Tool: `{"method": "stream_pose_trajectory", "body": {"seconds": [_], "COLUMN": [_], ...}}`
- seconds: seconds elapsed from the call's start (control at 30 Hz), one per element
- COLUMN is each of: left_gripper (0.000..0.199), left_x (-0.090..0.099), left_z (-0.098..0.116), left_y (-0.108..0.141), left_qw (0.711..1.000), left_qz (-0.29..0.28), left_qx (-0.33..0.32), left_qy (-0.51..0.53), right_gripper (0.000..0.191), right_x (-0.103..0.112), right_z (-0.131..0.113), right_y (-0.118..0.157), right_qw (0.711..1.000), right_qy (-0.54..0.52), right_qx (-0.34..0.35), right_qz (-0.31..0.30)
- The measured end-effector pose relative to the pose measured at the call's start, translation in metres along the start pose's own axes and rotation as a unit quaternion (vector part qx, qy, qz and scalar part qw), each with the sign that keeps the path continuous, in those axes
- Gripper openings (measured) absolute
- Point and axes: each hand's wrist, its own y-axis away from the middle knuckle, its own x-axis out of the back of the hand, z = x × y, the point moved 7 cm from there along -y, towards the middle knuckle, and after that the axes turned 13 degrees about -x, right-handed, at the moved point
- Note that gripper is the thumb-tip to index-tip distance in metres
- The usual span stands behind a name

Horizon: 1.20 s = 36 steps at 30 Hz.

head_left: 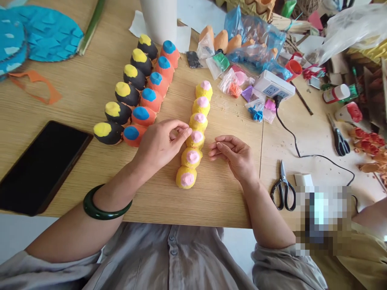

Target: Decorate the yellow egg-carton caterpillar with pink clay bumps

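Observation:
A strip of egg-carton cups (202, 105), coated yellow with pink clay blobs on top, stands on the wooden table in front of me. My left hand (165, 141) hovers at the strip's left side, thumb and index tips pinched together by a middle cup. Whether it touches the cup or pinches a small bit, I cannot make out. To the strip's right, my right hand (231, 153) is apart from it, with curled fingers and the thumb pressed on them; anything between them is hidden. Left of the strip lie an orange cup row (154, 103) with blue tops and a black row (128, 100) with yellow tops.
A black phone (42, 165) lies at the left. Scissors (283, 187), a power strip (274, 86) with its cord and clay packets (236, 80) are to the right. A white cylinder (159, 20) stands at the back. Another person's arm (373, 217) shows at lower right.

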Motion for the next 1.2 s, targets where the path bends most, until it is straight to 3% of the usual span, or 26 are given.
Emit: {"method": "stream_pose_trajectory", "body": {"seconds": [0.17,0.37,0.67,0.87,0.97,1.07,1.2], "left_gripper": [0.036,0.029,0.038,0.038,0.039,0.048,0.062], "left_x": [0.000,0.002,0.003,0.011,0.016,0.025,0.011], "left_z": [-0.003,-0.002,0.008,-0.004,0.004,0.012,0.008], "left_y": [-0.001,-0.004,-0.009,-0.010,0.004,0.034,0.082], "left_qw": [1.000,0.998,0.993,0.998,0.998,0.998,0.992], "left_qz": [0.010,0.036,0.021,0.027,-0.023,-0.032,-0.079], "left_qx": [-0.006,-0.044,-0.101,-0.061,-0.045,-0.009,0.077], "left_qy": [0.000,-0.015,0.061,0.021,-0.033,-0.048,0.058], "right_gripper": [0.039,0.037,0.042,0.041,0.043,0.047,0.048], "right_x": [-0.004,-0.006,-0.020,-0.015,-0.011,-0.010,-0.014], "right_z": [-0.002,-0.003,-0.001,0.003,0.005,0.008,0.011], "right_y": [0.003,0.001,0.009,0.000,-0.003,-0.003,-0.001], "right_qw": [0.999,0.999,0.995,0.997,0.998,0.998,0.998], "right_qy": [0.049,0.024,0.090,0.043,0.029,0.030,0.051], "right_qx": [0.003,0.017,-0.008,0.015,0.015,0.006,0.015], "right_qz": [0.007,-0.013,-0.041,-0.057,-0.058,-0.052,-0.032]}}
